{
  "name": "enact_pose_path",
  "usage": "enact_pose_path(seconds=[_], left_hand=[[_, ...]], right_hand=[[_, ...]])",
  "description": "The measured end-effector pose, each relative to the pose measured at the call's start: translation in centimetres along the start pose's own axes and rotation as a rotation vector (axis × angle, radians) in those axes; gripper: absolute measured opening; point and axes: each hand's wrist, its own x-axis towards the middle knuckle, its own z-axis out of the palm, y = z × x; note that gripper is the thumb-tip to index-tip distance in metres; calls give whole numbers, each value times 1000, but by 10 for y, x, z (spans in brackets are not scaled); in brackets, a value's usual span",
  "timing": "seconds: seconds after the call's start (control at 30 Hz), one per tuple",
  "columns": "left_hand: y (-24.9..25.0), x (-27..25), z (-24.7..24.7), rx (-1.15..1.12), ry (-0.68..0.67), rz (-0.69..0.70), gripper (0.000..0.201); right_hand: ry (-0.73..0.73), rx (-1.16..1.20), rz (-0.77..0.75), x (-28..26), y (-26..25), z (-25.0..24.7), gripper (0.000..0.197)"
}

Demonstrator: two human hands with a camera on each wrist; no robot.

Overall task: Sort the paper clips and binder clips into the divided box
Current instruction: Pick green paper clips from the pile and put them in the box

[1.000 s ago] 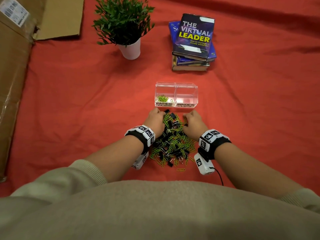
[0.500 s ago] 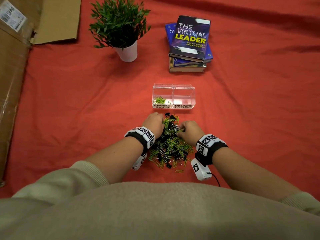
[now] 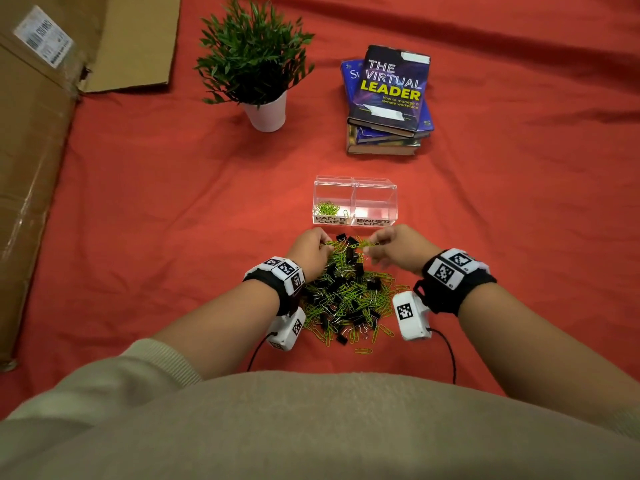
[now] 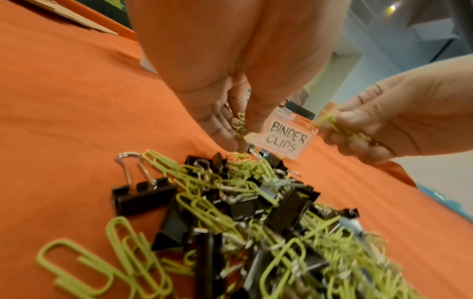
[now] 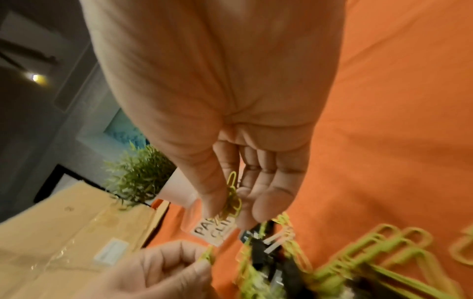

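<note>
A mixed heap [image 3: 346, 296] of green paper clips and black binder clips lies on the red cloth between my wrists. Just beyond it stands the clear divided box [image 3: 355, 188]; its left cell, labelled PAPER CLIPS, holds a few green clips [image 3: 327, 208], and the right cell, labelled BINDER CLIPS [image 4: 286, 139], shows nothing inside. My left hand [image 3: 311, 247] pinches green paper clips [image 4: 239, 126] over the heap's far edge. My right hand [image 3: 398, 249] is raised and pinches a small bunch of green paper clips [image 5: 232, 199] between thumb and fingers.
A potted plant [image 3: 258, 64] in a white pot and a stack of books [image 3: 388, 102] stand farther back on the cloth. A large cardboard box [image 3: 31, 168] runs along the left side. A lone green clip [image 3: 363, 350] lies near my body.
Both hands have come up off the heap, each with green paper clips pinched in its fingers; the right hand rose and moved towards the box.
</note>
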Motion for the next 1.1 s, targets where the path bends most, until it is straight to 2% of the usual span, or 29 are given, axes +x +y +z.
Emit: enact_pose_path(seconds=[0.1, 0.17, 0.33, 0.43, 0.5, 0.63, 0.83, 0.97, 1.03, 1.1], left_hand=[[1, -3, -3, -61, -1, 4, 3], [1, -5, -6, -86, 5, 4, 3], [5, -10, -20, -72, 31, 20, 1], [10, -3, -33, -7, 80, 26, 4], [14, 9, -42, 47, 111, 36, 9], [25, 32, -53, 110, 138, 46, 9], [36, 44, -51, 158, 125, 89, 19], [31, 27, -48, 165, 173, 194, 25], [23, 14, -43, 150, 210, 203, 20], [11, 3, -32, 159, 181, 186, 12]], right_hand=[[5, 97, -77, 10, -25, -5, 8], [37, 84, -111, 23, -42, -4, 11], [248, -296, -182, 60, -73, 13, 15], [254, -443, -181, 71, -76, 20, 23], [272, -487, -191, 69, -73, 19, 29], [335, -423, -219, 53, -45, 24, 27], [127, -622, -247, 35, 5, 48, 27], [185, -662, -192, 31, 21, 44, 19], [208, -688, -142, 29, 25, 38, 19], [251, -701, -172, 27, 24, 37, 17]])
